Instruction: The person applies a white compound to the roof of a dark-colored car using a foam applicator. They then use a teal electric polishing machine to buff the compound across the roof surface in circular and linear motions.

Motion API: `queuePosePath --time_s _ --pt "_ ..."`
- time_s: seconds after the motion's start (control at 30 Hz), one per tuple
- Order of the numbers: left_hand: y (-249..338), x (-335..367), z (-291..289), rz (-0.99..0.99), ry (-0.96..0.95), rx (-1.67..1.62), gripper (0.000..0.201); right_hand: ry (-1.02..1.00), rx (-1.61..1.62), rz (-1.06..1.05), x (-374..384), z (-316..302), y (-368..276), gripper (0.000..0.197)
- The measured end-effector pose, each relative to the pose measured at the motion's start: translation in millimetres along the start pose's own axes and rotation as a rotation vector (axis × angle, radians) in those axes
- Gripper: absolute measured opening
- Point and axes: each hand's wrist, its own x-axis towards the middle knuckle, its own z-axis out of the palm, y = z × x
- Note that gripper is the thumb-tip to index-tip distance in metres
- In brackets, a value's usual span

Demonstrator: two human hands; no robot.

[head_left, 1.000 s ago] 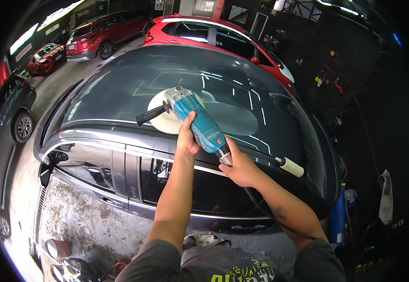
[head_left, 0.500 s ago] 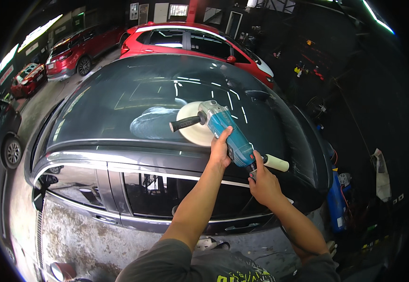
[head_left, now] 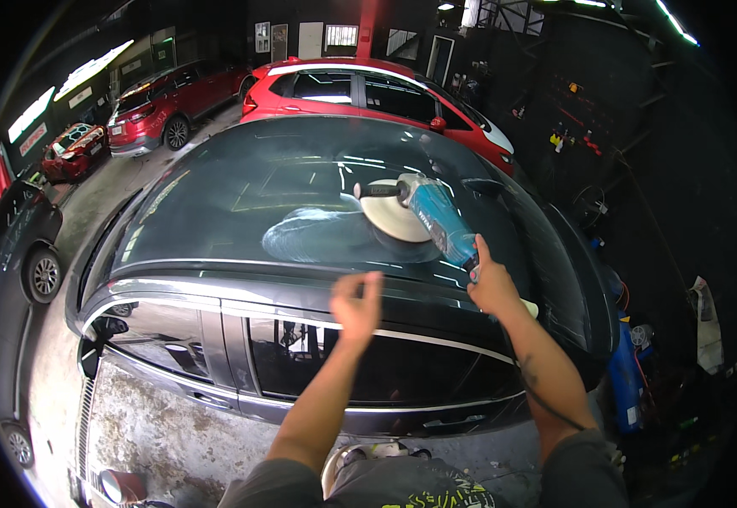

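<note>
Teal-bodied rotary polisher [head_left: 443, 222] sits over the right part of the glossy dark-grey car roof [head_left: 216, 195], its round off-white pad [head_left: 389, 217] just beside a cloudy whitish smear [head_left: 309, 235]; whether the whole pad face touches the roof is unclear. The right hand [head_left: 494, 286] grips the black rear handle [head_left: 471, 264]. The left hand [head_left: 357, 306], half open and curled with nothing visible in it, hovers near the roof's edge, well apart from the black side handle [head_left: 377, 190]. For steady control, 2 hands should serve better than 1: keep the pad flat, press evenly, and hold the dark cord [head_left: 539, 400] clear.
</note>
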Motion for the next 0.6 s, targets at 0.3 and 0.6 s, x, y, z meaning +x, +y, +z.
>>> queuePosePath --time_s 0.3,0.6 --pt "-94 83 -141 0.407 0.111 0.763 0.028 -0.016 0.046 -0.069 138 12 -28 0.113" --pt "-95 84 -138 0.359 0.101 0.72 0.028 -0.086 0.035 -0.065 204 20 -116 0.115"
